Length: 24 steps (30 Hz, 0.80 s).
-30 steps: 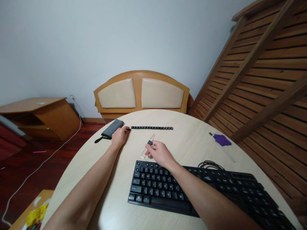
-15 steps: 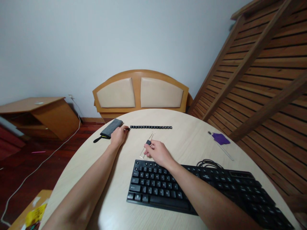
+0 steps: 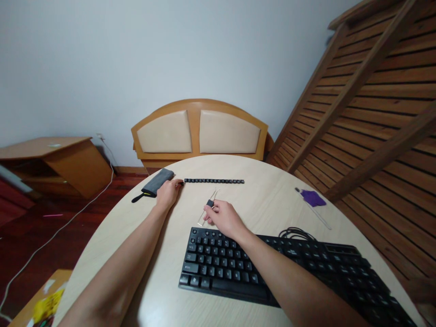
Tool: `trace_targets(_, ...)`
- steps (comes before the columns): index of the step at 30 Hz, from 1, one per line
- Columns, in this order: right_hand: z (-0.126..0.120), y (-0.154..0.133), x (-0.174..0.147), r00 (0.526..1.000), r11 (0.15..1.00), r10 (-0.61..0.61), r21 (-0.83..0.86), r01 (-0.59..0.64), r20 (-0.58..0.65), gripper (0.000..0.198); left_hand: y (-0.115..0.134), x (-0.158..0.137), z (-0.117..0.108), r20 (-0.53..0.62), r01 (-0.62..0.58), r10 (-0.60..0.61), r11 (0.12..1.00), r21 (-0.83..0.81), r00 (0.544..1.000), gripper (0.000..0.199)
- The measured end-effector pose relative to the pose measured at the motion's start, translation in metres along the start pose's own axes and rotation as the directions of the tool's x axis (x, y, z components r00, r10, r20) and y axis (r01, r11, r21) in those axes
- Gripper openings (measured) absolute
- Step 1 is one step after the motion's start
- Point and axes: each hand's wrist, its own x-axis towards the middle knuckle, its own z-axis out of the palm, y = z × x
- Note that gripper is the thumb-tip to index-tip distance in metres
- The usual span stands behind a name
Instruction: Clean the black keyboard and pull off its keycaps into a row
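My left hand [image 3: 167,192] reaches to the left end of a straight row of black keycaps [image 3: 214,181], its fingertips closed on a small black keycap [image 3: 181,183] lying on the table. In my right hand [image 3: 224,217] is a wire keycap puller [image 3: 210,203] with a black middle grip, pinched between thumb and fingers, its wire ends pointing away and toward me. Below that hand lies a black keyboard [image 3: 225,263], partly covered by my right forearm. Along its upper left edge several key spots show bare stems without caps.
A grey pouch [image 3: 158,180] with a black loop lies beside my left hand. On the right are a purple cloth [image 3: 313,198] and a thin brush-like stick [image 3: 320,216]. The keyboard's cable [image 3: 297,233] is coiled behind it. A wooden headboard [image 3: 195,106] stands beyond the round table [image 3: 269,204].
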Motion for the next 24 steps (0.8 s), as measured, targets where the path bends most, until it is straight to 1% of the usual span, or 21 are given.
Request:
trace_targets(12, -0.0002, -0.0004, -0.0011, 1.0, 1.0, 0.008, -0.012, -0.008, 0.006, 0.023, 0.0027, -0.001, -0.0043, 0.005, -0.011, 0.011, 1.0, -0.022, 1.0, 0.032)
trace_targets(24, 0.0003, 0.0001, -0.0003, 1.0, 1.0, 0.011, -0.021, -0.011, 0.009, 0.024, 0.0036, -0.0022, -0.0054, 0.023, 0.018, -0.017, 1.0, -0.024, 1.0, 0.035)
